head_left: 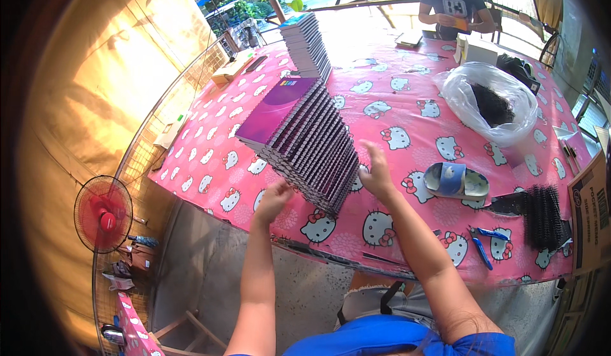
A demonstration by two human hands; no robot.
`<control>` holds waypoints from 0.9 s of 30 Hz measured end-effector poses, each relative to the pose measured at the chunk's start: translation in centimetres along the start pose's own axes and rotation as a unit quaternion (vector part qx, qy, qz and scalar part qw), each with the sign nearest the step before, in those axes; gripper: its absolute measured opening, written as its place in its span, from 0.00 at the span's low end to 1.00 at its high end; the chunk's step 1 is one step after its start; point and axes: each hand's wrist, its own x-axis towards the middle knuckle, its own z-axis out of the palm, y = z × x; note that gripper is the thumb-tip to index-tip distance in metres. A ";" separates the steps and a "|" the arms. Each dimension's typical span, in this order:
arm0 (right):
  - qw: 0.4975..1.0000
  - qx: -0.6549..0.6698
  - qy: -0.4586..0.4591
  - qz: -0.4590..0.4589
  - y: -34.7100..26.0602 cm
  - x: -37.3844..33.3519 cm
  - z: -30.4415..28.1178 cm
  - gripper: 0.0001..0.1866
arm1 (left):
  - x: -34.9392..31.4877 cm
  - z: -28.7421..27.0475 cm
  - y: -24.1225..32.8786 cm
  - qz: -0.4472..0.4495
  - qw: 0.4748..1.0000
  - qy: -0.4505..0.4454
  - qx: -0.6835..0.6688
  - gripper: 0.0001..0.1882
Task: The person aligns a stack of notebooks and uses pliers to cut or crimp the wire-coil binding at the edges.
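Blue shirt (369, 337) below hands (273, 202) (377, 174), left curled, grip unclear, right open, empty, beside purple-topped, black-coiled book stack (312, 149)

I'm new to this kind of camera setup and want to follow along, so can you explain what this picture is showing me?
There is no robot here. A wide fisheye camera on a person's head looks down, so edges bend and the forearms rise from below. The left hand and right hand flank a stack of coil-bound books with a purple cover on top. Neither plainly grips it; whether they touch it, I can't tell. The pink patterned tablecloth also bears another book stack, a clear plastic bag with something black inside, a blue slipper, blue-handled pliers and bundled black coils. Another person is across the table.
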 end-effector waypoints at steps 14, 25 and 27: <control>0.928 0.134 0.321 -0.131 -9.0 2.0 6.4 0.38 | 5.3 1.7 4.6 0.052 0.901 -0.062 -0.426 0.28; 0.919 0.140 0.326 -0.171 -9.1 2.5 6.6 0.35 | 5.0 1.8 4.5 0.076 0.899 -0.079 -0.423 0.28; 0.932 0.155 0.314 -0.092 -8.2 3.0 5.5 0.30 | 4.5 2.4 4.7 0.074 0.911 -0.004 -0.405 0.31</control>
